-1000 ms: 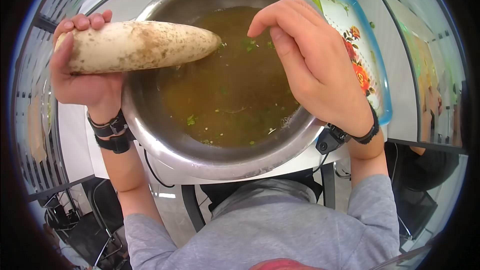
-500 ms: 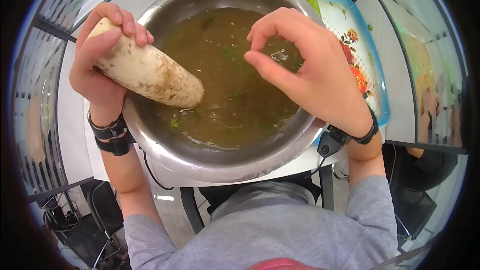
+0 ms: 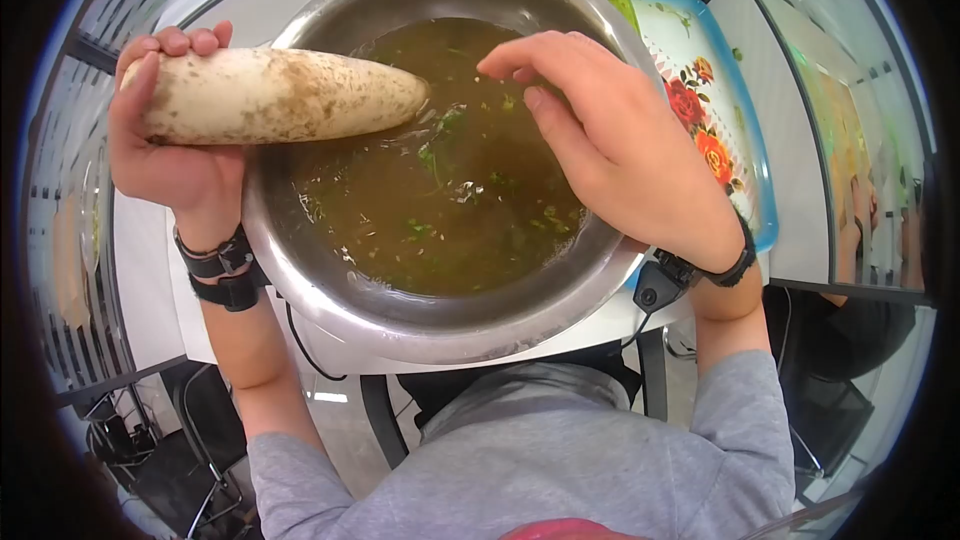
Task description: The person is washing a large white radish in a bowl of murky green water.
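My left hand (image 3: 175, 175) is closed round the thick end of a white daikon radish (image 3: 285, 95) with brown dirt smears. The radish lies nearly level over the left side of a large steel basin (image 3: 440, 340), its tapered tip close to the water; whether the tip touches is hard to tell. Murky brown water (image 3: 430, 230) with green leaf scraps fills the basin. Over the basin's right side is my right hand (image 3: 635, 140), fingers curved and thumb apart from them, holding nothing visible.
A blue-rimmed tray with printed flowers (image 3: 715, 155) stands right of the basin, with a green vegetable (image 3: 617, 0) at its far left corner. Framed panels enclose both sides of the white table. Part of another person (image 3: 850, 335) shows at the far right.
My left hand has swung the radish from slanting down into the water to nearly level, its tip higher up. The fingertips and thumb of my right hand have shifted slightly right.
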`<state>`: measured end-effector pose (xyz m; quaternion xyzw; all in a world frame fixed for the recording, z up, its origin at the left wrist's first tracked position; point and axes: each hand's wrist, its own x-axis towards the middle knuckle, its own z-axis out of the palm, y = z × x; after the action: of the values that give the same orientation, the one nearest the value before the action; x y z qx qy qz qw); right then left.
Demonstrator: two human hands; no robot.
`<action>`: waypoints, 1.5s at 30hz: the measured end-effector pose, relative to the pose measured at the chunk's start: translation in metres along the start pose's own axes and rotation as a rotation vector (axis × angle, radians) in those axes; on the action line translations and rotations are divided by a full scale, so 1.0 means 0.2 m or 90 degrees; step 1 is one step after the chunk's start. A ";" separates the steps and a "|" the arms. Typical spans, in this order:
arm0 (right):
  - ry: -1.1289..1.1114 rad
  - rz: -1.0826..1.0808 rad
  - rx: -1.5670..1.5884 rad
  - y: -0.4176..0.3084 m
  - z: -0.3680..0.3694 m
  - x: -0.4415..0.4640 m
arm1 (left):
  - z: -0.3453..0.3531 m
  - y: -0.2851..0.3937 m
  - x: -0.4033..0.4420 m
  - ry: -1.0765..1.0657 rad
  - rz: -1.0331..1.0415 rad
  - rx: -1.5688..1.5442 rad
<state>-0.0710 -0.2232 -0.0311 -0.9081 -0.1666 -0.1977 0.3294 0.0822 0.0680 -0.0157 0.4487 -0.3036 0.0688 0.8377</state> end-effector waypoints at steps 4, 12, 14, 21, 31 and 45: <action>0.026 0.046 0.093 0.00 0.01 0.01 | -0.03 0.01 0.03 -0.017 -0.103 -0.167; -0.113 0.262 0.201 -0.05 -0.11 0.04 | 0.05 -0.01 -0.01 -0.252 -0.170 -0.116; -0.057 0.269 0.343 -0.01 -0.09 0.04 | 0.09 0.01 -0.03 -0.281 -0.154 -0.024; 0.096 0.229 0.510 0.02 -0.09 0.07 | 0.16 0.01 -0.07 -0.270 -0.029 0.240; 0.214 0.177 0.819 0.05 -0.15 0.04 | 0.02 0.01 0.00 -0.088 -0.116 -0.144; 0.276 0.331 0.740 0.05 -0.11 0.05 | 0.13 0.02 -0.03 -0.204 -0.168 0.173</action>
<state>-0.0628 -0.2434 -0.0172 -0.5332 0.0477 -0.1679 0.8278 0.0633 0.0507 -0.0050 0.5982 -0.3594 -0.0728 0.7125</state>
